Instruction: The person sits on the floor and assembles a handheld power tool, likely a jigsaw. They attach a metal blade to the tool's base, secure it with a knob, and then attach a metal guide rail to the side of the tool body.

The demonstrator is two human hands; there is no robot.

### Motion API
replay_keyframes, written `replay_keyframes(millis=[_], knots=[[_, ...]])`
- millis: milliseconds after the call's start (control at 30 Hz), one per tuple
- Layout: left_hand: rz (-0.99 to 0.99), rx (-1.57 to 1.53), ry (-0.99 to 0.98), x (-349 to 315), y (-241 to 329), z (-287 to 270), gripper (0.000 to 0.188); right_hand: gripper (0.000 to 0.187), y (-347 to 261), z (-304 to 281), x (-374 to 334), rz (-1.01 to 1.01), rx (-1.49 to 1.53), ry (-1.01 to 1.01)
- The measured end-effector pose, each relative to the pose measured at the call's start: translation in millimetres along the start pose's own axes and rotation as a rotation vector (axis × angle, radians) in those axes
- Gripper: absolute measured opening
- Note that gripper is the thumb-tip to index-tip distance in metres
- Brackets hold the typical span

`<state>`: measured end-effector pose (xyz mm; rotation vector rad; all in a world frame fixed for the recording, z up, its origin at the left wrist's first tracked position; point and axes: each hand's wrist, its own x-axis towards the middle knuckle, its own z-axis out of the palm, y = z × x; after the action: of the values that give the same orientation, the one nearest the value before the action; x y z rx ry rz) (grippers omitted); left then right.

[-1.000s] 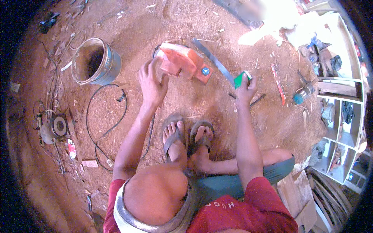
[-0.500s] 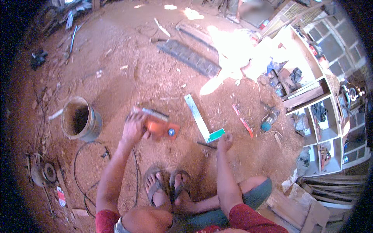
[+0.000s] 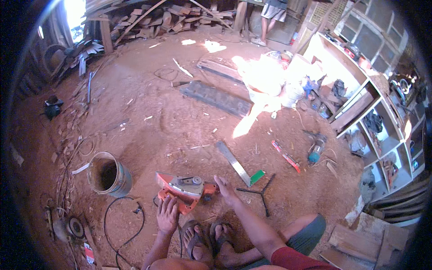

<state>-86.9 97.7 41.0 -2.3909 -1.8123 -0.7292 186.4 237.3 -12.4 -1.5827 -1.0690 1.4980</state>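
Observation:
My left hand (image 3: 168,214) is closed on the handle of an orange electric planer (image 3: 188,191), held low over the dirt in front of my feet. The planer's grey side, with a round knob-like part, faces up. At its right end is my right hand (image 3: 228,191), fingers stretched out; whether they touch the tool I cannot tell. Beyond that hand, a try square (image 3: 235,163) with a metal blade and green handle lies on the ground. Beside it rests a black three-armed wrench (image 3: 262,192).
A bucket (image 3: 109,176) stands at left, with a black cable (image 3: 106,225) looped near it. To the right lie a red bar-like tool (image 3: 285,156) and a teal-nosed drill (image 3: 316,150). White shelving (image 3: 382,108) borders the right side. A person's legs (image 3: 268,27) show far back.
The orange planer has turned so its grey side faces up. My right hand has moved left from the try square's handle to the planer. The view has tilted up, bringing in the background.

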Motion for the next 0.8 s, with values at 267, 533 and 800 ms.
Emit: replay_keyframes(millis=[267,533,800], knots=[[-0.188,-0.077,-0.211,-53.0,2.4,4.2,0.060,0.039,11.1,18.6,-26.9,-0.064,0.062,-0.118],[-0.143,-0.148,-0.169,-49.8,4.4,-5.0,0.055,0.039,7.7,33.5,-31.2,-0.133,-0.159,0.102],[-0.104,-0.050,-0.207,-71.3,2.2,-11.9,0.048,0.043,-10.2,39.1,-49.0,-0.226,-0.119,-0.052]])
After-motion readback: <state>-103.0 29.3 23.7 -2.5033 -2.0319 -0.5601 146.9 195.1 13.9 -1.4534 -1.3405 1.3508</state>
